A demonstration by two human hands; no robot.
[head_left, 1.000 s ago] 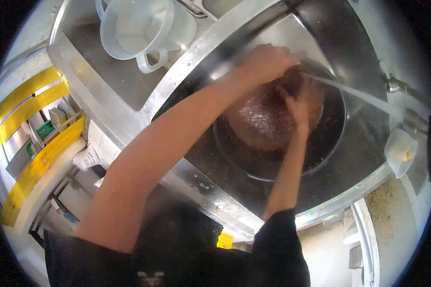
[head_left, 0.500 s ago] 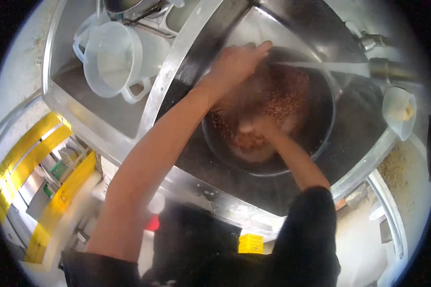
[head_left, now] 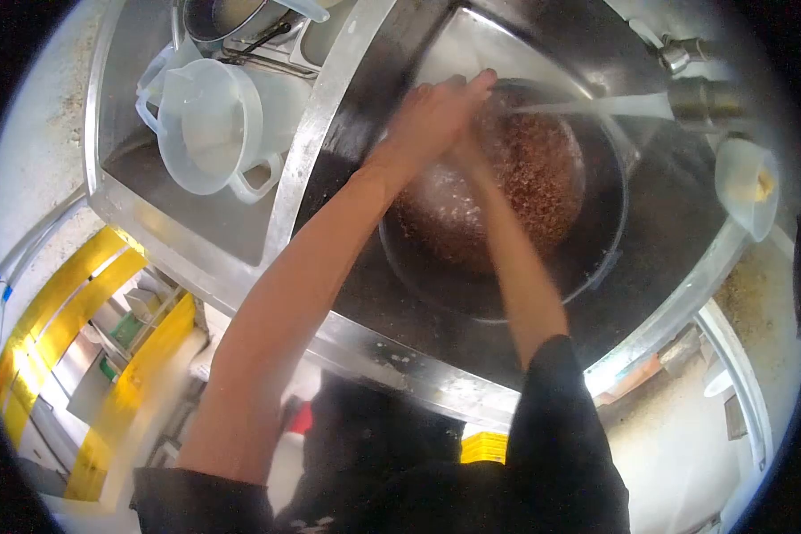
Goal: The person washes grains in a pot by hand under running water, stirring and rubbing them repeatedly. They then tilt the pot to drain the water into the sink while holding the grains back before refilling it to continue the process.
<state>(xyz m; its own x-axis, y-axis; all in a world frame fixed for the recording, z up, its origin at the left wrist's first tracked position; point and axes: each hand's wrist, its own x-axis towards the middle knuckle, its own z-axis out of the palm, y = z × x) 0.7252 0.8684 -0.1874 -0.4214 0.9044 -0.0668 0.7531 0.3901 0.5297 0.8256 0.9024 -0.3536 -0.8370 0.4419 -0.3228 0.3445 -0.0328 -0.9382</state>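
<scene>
A large dark round bowl (head_left: 619,233) sits in the metal sink, holding small reddish-brown grains (head_left: 543,191) in water. My left hand (head_left: 432,116) is at the bowl's far left rim, fingers curled over the edge as if gripping it. Inside the bowl, close beside the left hand, my right hand (head_left: 465,153) is smeared by motion and partly hidden, so its fingers do not show. From the tap (head_left: 705,100) on the right, a stream of water (head_left: 601,106) runs into the far side of the bowl.
Translucent plastic jugs (head_left: 209,129) stand in the left basin, beyond the metal divider (head_left: 307,147). Behind them are a pot (head_left: 227,18) and utensils. A translucent scoop-like container (head_left: 746,189) hangs at the right edge. Yellow slatted crates (head_left: 62,325) stand at the lower left.
My right hand has moved from the near middle of the bowl to its far left side, beside my left hand. The left hand stays at the rim. The view has shifted slightly.
</scene>
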